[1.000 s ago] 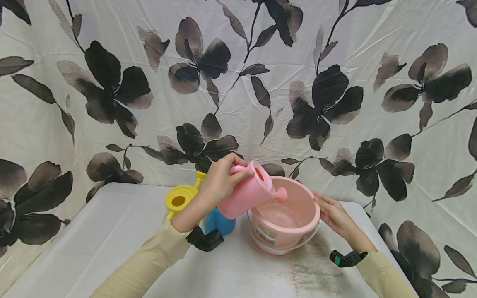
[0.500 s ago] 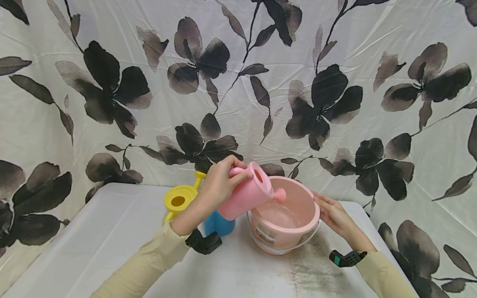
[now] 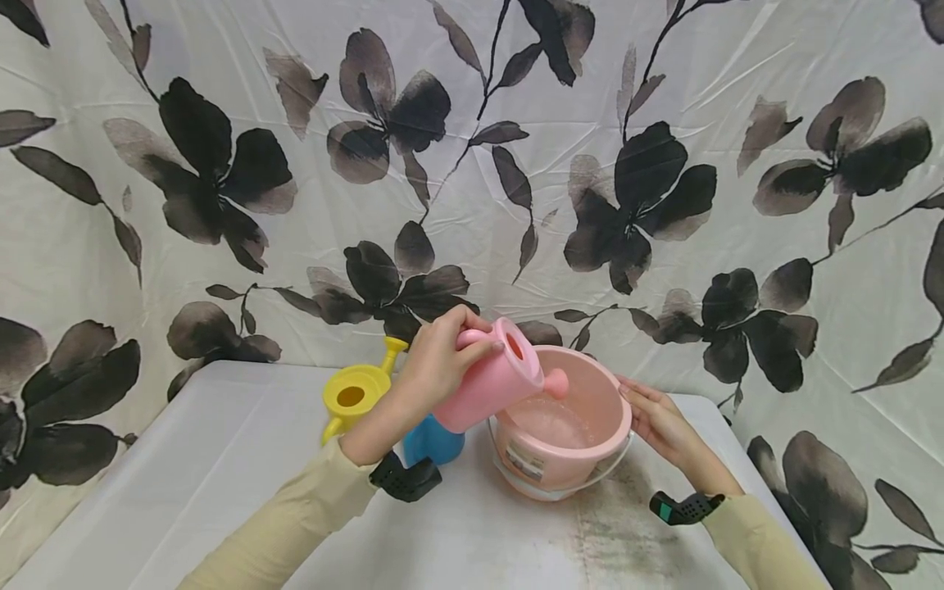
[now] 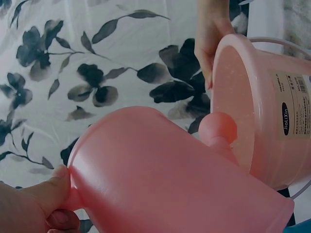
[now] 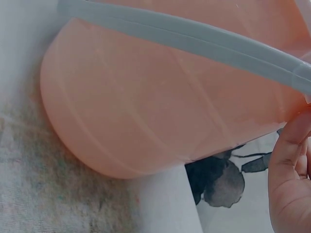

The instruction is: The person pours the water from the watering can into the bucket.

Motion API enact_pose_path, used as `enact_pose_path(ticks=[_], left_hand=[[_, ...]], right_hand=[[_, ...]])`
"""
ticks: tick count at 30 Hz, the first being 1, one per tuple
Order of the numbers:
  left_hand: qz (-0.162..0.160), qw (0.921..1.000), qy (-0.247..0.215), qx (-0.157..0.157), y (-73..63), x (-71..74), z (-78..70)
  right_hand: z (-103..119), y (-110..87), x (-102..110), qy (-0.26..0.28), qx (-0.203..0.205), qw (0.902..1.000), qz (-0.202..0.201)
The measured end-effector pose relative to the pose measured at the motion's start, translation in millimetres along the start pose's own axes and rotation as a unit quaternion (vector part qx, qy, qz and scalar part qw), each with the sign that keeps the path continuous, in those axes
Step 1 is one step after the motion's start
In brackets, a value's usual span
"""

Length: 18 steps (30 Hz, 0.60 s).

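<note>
My left hand [image 3: 441, 360] grips the handle of a pink watering can [image 3: 483, 389], held tilted to the right above the table. The can's round sprinkler head [image 3: 556, 383] hangs over the mouth of a light pink bucket [image 3: 516, 459]. Shiny glints show on the bucket's inner floor. On the bucket's right side my right hand [image 3: 664, 422] holds the rim with its fingertips. In the right wrist view the right hand [image 5: 291, 170] is at the edge of the frame, a digit against the bucket wall [image 5: 131, 97].
A yellow watering can [image 3: 347, 378] stands at the back left, partly behind my left forearm. Beside it a blue object [image 3: 431, 442] is mostly hidden by the pink can. The bucket's pale carry handle [image 3: 546, 494] hangs down in front. A stained patch [image 3: 627, 524] marks the white table.
Hands, pink watering can and bucket hold almost the same places. The whole head view has shifted very slightly.
</note>
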<state>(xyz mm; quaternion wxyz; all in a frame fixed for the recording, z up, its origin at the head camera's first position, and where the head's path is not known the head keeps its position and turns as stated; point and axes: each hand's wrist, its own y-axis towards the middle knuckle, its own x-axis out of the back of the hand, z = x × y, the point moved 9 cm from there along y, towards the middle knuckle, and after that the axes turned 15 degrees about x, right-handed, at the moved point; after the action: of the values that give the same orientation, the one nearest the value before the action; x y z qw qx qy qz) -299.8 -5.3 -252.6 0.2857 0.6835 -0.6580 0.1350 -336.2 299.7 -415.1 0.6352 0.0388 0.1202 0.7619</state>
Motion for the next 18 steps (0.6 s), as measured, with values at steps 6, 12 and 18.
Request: enact_pose_path(ticks=[6, 12, 18], left_hand=[[0.007, 1.0, 0.005, 0.002, -0.7, -2.0, -1.3], [0.011, 0.9999, 0.012, 0.003, -1.0, -2.9, -2.3], [0.022, 0.9995, 0.023, 0.004, 0.8, -5.4, -3.7]], right_hand=[[0.1, 0.7, -1.1, -0.001, 0.006, 1.0, 0.005], [1.0, 0.4, -1.9, -0.001, 0.006, 1.0, 0.007], [1.9, -0.4, -2.0, -0.003, 0.006, 1.0, 0.005]])
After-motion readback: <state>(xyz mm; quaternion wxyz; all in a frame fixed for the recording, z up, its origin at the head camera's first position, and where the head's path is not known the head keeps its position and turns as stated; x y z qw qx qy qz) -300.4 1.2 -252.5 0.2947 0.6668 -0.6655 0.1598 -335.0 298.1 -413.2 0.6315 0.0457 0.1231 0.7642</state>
